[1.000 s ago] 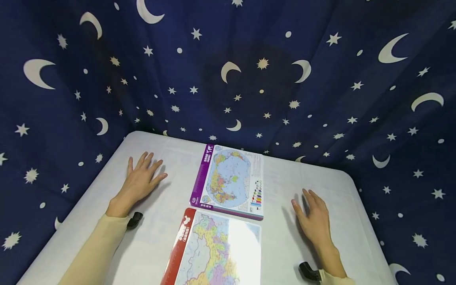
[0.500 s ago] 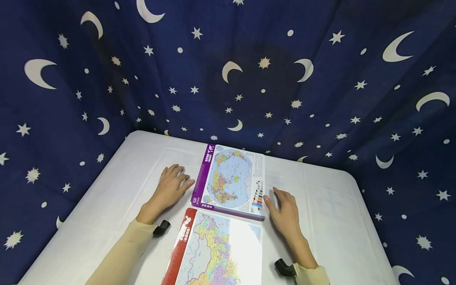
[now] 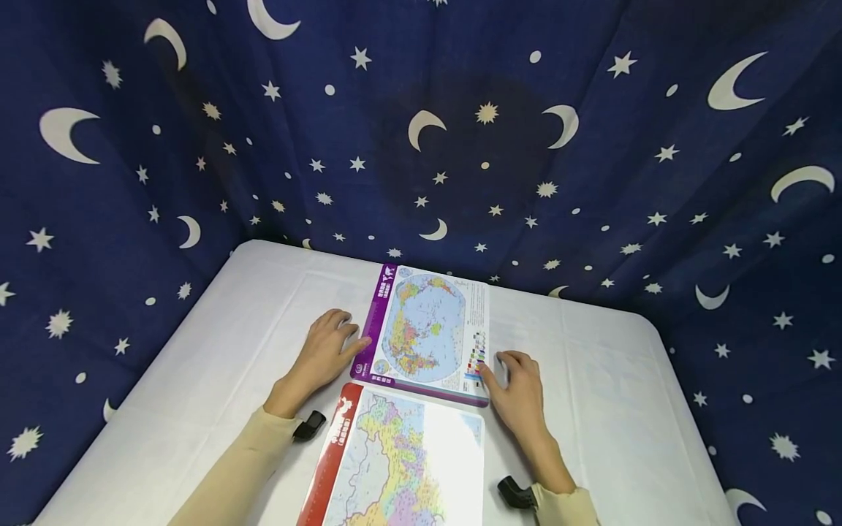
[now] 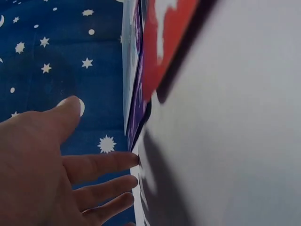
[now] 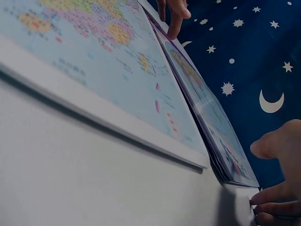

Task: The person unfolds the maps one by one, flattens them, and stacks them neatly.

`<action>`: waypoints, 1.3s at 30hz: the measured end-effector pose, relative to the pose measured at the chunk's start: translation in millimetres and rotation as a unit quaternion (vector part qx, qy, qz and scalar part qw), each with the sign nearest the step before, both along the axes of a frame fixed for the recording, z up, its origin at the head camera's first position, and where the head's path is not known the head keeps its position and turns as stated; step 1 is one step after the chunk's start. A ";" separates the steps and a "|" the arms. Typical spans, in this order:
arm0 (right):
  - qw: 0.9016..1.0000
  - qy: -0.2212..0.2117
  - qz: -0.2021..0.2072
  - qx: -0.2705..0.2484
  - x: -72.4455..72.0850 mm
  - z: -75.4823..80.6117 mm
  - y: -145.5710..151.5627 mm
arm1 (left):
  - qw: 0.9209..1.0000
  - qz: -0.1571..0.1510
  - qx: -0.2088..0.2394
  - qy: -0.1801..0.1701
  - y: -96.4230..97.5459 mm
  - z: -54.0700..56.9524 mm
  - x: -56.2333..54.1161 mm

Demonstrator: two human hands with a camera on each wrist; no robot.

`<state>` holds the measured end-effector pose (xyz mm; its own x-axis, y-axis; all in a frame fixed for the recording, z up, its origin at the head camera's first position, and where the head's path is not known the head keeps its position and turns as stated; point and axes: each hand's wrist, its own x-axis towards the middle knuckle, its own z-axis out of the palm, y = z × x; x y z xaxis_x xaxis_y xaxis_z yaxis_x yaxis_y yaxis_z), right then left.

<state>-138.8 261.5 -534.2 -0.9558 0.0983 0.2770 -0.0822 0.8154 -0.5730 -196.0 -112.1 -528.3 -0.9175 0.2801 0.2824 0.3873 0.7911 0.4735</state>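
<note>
A purple-bordered world map sheet (image 3: 427, 329) lies on top of a thin stack, with purple and teal edges showing at its near side. My left hand (image 3: 322, 354) is at the stack's left edge, its thumb overlapping the purple border in the head view. The left wrist view shows that thumb (image 4: 68, 117) raised and the other fingertips close to the table. At the opposite edge is my right hand (image 3: 518, 391), thumb over the map's lower right corner, fingers spread beside it. In the right wrist view the right thumb (image 5: 268, 145) stands apart from the sheet.
A red-bordered map sheet (image 3: 395, 467) lies just in front of the stack, glare whitening its right part. The white-covered table (image 3: 612, 387) extends on both sides. A dark blue curtain (image 3: 355, 131) with moons and stars surrounds the table's back and sides.
Both hands have moved inward from the table's sides to the left and right edges of the world map stack. The two map piles have stayed in place.
</note>
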 end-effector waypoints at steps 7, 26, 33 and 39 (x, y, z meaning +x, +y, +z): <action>1.000 -0.017 0.001 0.004 0.9 -0.6 -3.4 | 1.000 0.001 0.027 -0.011 9.0 -1.8 3.0; 0.995 0.031 -0.015 -0.088 -1.7 -13.9 -12.3 | 0.952 0.061 0.288 -0.076 15.2 -21.4 0.8; 0.983 0.046 -0.043 -0.170 -2.3 -22.1 -11.4 | 0.940 0.053 0.327 -0.082 13.1 -28.1 3.6; 0.982 0.053 -0.054 -0.173 -2.9 -21.4 -9.4 | 0.939 0.043 0.332 -0.082 14.7 -28.5 0.6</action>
